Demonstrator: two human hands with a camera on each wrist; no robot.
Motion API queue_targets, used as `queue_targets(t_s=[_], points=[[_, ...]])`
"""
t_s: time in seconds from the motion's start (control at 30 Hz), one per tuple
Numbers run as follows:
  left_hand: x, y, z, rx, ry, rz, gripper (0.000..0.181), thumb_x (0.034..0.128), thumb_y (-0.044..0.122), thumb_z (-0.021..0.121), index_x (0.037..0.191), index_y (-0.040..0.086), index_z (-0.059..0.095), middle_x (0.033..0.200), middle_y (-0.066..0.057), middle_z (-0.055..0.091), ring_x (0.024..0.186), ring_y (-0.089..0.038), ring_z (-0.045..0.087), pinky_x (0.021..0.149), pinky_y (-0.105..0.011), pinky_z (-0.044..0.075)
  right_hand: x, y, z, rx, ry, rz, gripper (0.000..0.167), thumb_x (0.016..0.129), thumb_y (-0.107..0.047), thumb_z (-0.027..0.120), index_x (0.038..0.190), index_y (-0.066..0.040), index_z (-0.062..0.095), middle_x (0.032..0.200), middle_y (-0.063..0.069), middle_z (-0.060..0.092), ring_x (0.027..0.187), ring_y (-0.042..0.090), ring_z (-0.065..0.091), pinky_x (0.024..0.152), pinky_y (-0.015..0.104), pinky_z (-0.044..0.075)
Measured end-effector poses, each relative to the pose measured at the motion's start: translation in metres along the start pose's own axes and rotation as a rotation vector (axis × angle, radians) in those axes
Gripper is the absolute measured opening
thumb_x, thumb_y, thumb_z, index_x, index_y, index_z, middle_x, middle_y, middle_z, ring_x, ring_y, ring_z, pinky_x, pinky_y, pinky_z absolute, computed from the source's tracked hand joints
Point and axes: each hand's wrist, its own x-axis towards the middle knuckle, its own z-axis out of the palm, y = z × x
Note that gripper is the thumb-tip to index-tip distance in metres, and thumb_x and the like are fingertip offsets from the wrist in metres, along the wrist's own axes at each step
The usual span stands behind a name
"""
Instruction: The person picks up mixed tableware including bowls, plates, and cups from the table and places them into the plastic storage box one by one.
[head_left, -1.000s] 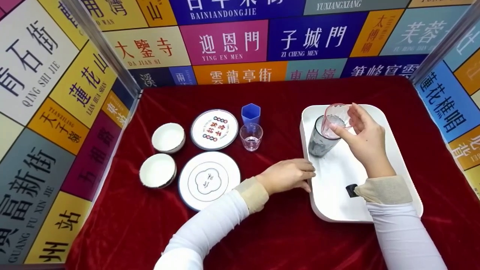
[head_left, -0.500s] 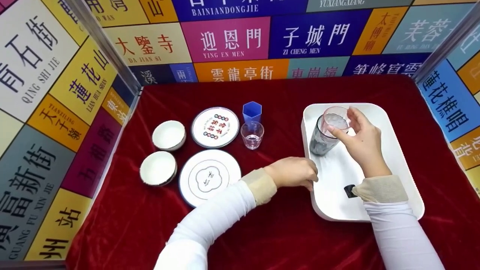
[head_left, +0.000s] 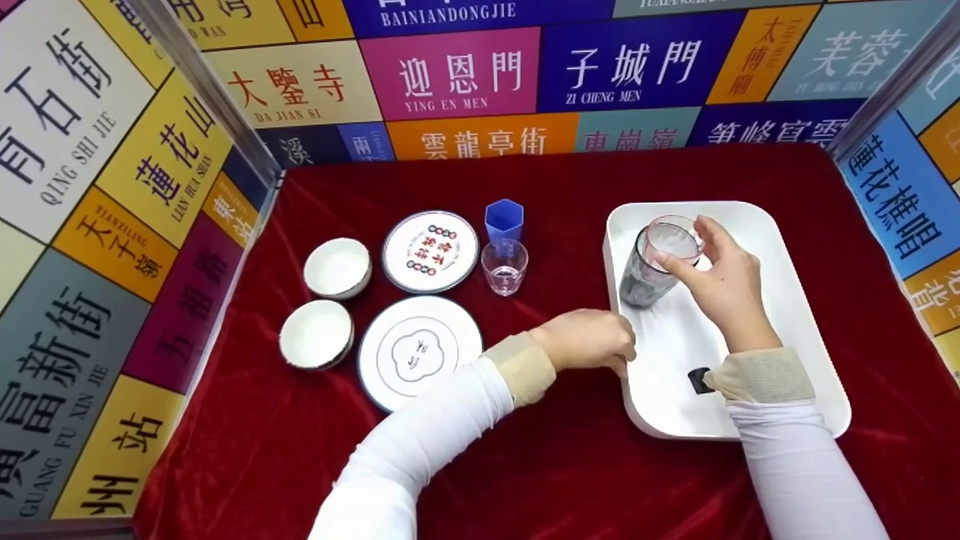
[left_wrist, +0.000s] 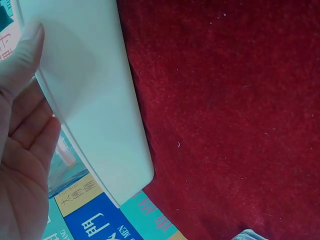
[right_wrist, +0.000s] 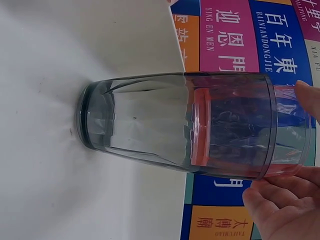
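Observation:
A white tray (head_left: 667, 409) lies on the right of the red cloth. My left hand (head_left: 589, 340) grips its left rim; in the left wrist view the thumb lies on the outer wall (left_wrist: 100, 110) and fingers reach over the edge. Inside the tray, at its far left, stands a tall grey see-through cup (head_left: 643, 289). My right hand (head_left: 724, 281) holds a pinkish clear cup (right_wrist: 292, 135) by its rim, thumb on one side and fingers on the other. That cup sits partly down inside the grey cup (right_wrist: 145, 122), its rim sticking out above.
Left of the tray stand a small clear cup (head_left: 504, 274) and a blue hexagonal cup (head_left: 504, 216). Further left lie two plates, one printed red (head_left: 430, 251), one with a flower outline (head_left: 390, 337), and two white bowls (head_left: 337, 268). Printed panels wall the table's back and sides.
My right hand has lowered the pinkish cup from above the grey cup's mouth into it. My left hand has stayed at the tray's left rim, shifting slightly.

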Motion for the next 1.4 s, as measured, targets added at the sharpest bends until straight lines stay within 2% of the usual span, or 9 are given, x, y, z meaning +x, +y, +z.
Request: queue_targets(t_s=[0.27,0.7,1.0,1.4], points=[[-0.001,0.000,0.002,0.013,0.021,0.008,0.026,0.0876,0.044,0.070,0.098,0.023,0.080,0.096,0.007,0.072,0.096,-0.012,0.068,0.084,-0.024,0.056,-0.001,0.003,0.003,-0.009,-0.002,-0.001,0.088,0.085,-0.044,0.081,0.152,-0.004,0.042,0.154,0.017,0.048,0.139,0.038,0.048,0.115,0.050,0.041],[-0.001,0.001,0.002,0.027,0.024,0.019,0.026,0.0868,0.044,0.070,0.097,0.021,0.079,0.093,0.005,0.071,0.094,-0.013,0.068,0.082,-0.025,0.056,-0.003,0.007,0.007,-0.012,-0.025,-0.011,0.088,0.086,-0.045,0.079,0.152,-0.002,0.041,0.155,0.019,0.044,0.142,0.036,0.044,0.117,0.047,0.039],[-0.001,-0.001,0.003,0.020,0.025,0.019,0.027,0.0866,0.045,0.069,0.096,0.021,0.079,0.095,0.005,0.071,0.094,-0.012,0.067,0.082,-0.024,0.056,-0.006,0.008,0.008,-0.101,-0.044,-0.027,0.089,0.087,-0.051,0.076,0.154,-0.006,0.039,0.153,0.023,0.046,0.138,0.046,0.046,0.113,0.059,0.041],[-0.001,0.000,0.005,0.020,0.040,0.020,0.025,0.0870,0.043,0.070,0.096,0.021,0.079,0.097,0.005,0.072,0.096,-0.013,0.067,0.082,-0.024,0.055,-0.005,0.008,0.012,-0.140,0.001,-0.023,0.085,0.085,-0.046,0.078,0.150,-0.003,0.043,0.149,0.023,0.052,0.134,0.044,0.052,0.109,0.058,0.045]])
